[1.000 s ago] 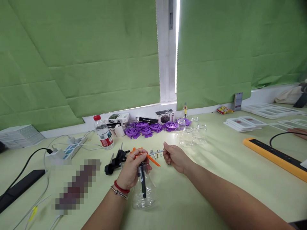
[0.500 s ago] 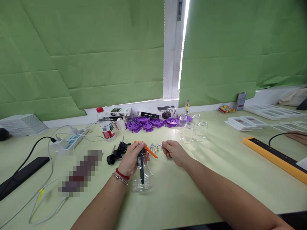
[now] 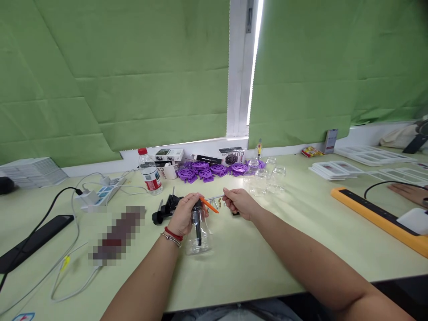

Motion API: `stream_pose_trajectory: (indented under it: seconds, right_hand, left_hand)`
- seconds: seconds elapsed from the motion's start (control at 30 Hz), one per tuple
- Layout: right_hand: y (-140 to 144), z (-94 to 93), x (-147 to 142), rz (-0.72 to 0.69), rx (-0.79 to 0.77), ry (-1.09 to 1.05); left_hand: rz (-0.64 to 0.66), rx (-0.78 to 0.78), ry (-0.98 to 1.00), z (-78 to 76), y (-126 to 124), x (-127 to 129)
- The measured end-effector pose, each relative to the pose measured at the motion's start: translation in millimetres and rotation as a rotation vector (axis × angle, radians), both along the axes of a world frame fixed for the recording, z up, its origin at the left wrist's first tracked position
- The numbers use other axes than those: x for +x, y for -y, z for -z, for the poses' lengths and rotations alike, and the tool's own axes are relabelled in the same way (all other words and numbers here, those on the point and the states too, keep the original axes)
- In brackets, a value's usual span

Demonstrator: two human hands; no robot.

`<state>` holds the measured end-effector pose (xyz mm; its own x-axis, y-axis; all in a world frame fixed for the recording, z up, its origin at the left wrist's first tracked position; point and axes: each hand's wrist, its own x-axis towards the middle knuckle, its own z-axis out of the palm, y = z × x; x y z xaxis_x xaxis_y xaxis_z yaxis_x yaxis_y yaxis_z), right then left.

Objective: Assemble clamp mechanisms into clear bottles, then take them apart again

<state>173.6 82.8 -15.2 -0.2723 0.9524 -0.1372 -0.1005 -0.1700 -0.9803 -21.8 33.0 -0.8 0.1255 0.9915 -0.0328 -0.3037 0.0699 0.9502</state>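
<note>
My left hand point(image 3: 187, 211) is closed around the black top of a clear plastic bottle point(image 3: 204, 246), which has a black tube inside. An orange lever point(image 3: 210, 206) sticks out from that top to the right. Between the thumb and fingers of my right hand point(image 3: 239, 203) is a thin metal rod point(image 3: 218, 197), pointing left at the bottle's top; whether its hidden tip touches is unclear. Just behind lie several screws point(image 3: 214, 205) and small brass pieces point(image 3: 220, 202). A small black object point(image 3: 236, 213) shows under my right hand. Black plastic parts point(image 3: 163, 214) lie left of my left hand.
Several clear jars point(image 3: 260, 183) stand behind my right hand. Purple plastic parts point(image 3: 200, 171) line the back, beside a red-capped water bottle point(image 3: 150, 174). Cables and a power strip point(image 3: 109, 191) lie left. An orange-black bar point(image 3: 374, 218) and another person's hand point(image 3: 409, 196) are right.
The view has shifted slightly. Both hands keep their grips, with the rod still at the bottle's top. The small black object has come into sight beneath my right hand.
</note>
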Motion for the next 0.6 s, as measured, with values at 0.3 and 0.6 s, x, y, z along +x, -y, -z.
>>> stream_pose_trajectory:
  seconds: [0.3,0.6]
  right_hand:
    - [3,-0.8,-11,0.091,0.086,-0.090]
    - [3,10.2,-6,0.167,0.433,-0.041]
  left_hand:
    - [-0.025,0.003,0.015,-0.6,-1,-3]
    - [0.035,-0.130,0.086,-5.5,-1,-7]
